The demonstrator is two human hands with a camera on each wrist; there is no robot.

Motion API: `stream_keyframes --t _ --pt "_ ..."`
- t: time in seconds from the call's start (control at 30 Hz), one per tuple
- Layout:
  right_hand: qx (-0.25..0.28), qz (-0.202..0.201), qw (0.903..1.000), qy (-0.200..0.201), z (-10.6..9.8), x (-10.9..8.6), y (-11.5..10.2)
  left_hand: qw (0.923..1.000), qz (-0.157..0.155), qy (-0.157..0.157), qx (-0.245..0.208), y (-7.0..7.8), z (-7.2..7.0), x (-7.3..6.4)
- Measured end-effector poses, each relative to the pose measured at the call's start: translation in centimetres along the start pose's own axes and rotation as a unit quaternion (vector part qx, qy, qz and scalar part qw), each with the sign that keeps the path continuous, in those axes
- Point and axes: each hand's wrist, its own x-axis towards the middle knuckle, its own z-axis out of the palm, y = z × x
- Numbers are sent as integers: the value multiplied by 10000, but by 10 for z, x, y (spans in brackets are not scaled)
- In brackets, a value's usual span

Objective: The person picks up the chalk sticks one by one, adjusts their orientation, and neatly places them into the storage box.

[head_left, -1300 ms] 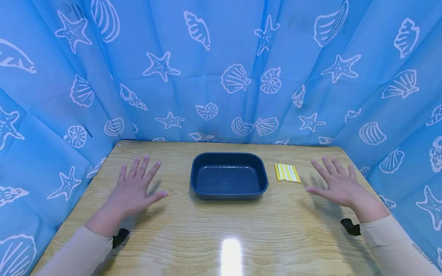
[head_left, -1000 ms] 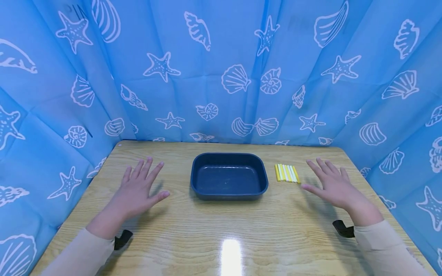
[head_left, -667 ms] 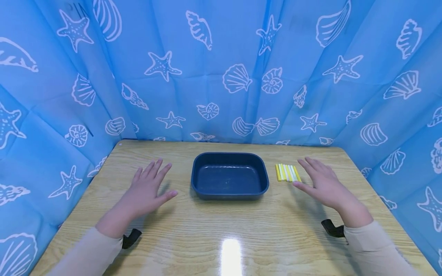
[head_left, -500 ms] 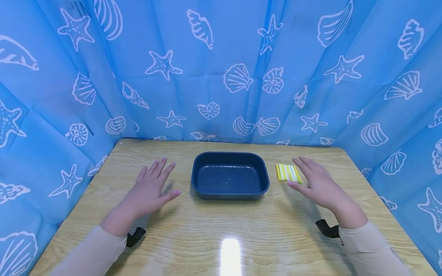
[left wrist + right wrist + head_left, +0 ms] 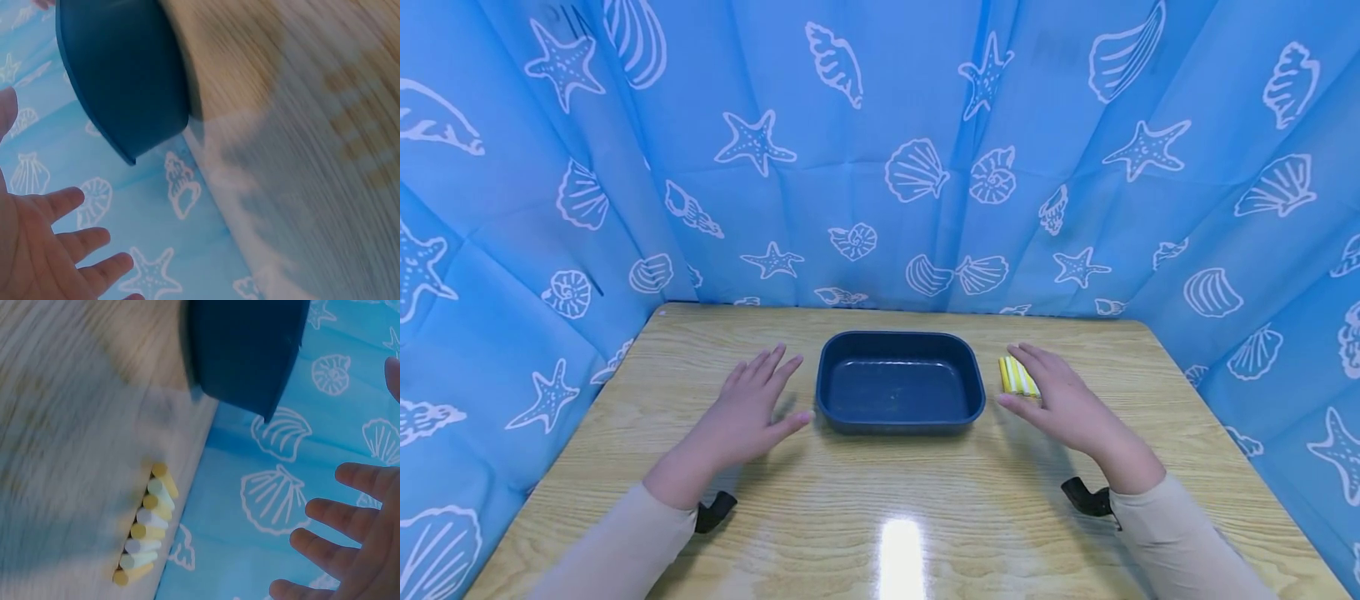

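Note:
A dark blue rectangular tub [image 5: 899,427] stands at the middle of the wooden table, its inside bare. To its right lies a row of yellow and white chalk sticks [image 5: 1017,377], side by side; the right wrist view shows the round ends of the chalk [image 5: 145,530]. My left hand [image 5: 741,421] hovers left of the tub with spread fingers, holding nothing. Above the chalk row is my right hand [image 5: 1067,408], fingers extended and partly covering the sticks in the head view. Both palms, left hand [image 5: 44,256] and right hand [image 5: 369,537], show no object in the wrist views.
A blue curtain [image 5: 865,200] with white shells and starfish hangs round the back and sides of the table [image 5: 820,517]. A bright light reflection lies near the table's front. Dark straps with small mounts sit at both wrists.
Both hands have moved inward toward the tub, the left one rightward and the right one leftward until it overlaps the chalk. Tub and chalk stay where they were.

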Motion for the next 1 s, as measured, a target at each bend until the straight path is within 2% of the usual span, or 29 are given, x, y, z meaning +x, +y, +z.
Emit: stream_keyframes --t 0.27,0.7,1.0 --pt "-33 -205 9998 -40 13 7 -6 9999 70 -113 -29 6 8 7" --pt "14 -235 9997 -79 26 13 -10 9997 37 -184 -130 12 14 13" --pt "63 -204 9995 -241 38 17 -11 9987 -26 -438 -261 14 19 19"
